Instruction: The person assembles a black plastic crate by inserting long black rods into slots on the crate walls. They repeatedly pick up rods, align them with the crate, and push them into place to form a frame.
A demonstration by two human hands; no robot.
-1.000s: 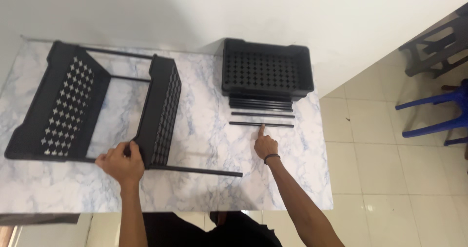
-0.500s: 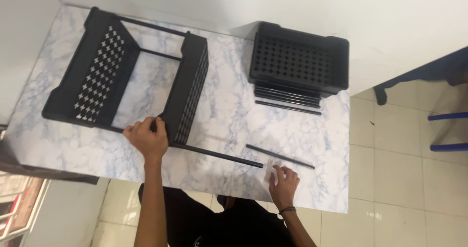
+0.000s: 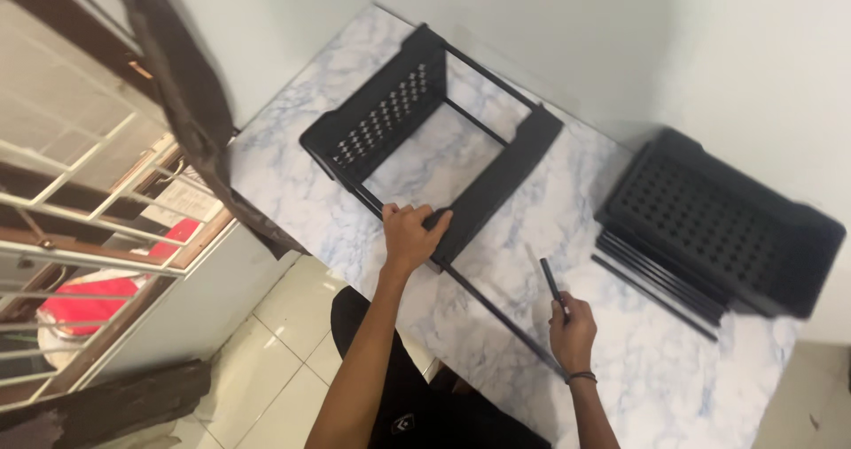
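Marble table (image 3: 292, 161) carries the half-built black rack (image 3: 434, 143), gripped at its corner by the left hand (image 3: 409, 234); a loose rod (image 3: 551, 281) is pinched in the right hand (image 3: 572, 325), probably to be fitted next.

White-blue marble table (image 3: 612, 387) carries half-built black rack frame (image 3: 425, 139), stacked perforated black trays (image 3: 718, 223) at right, loose black rods (image 3: 656, 285) beside them.

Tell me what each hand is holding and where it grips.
The right hand holds a short black rod by its lower end. The left hand grips the black shelf frame at its near corner.
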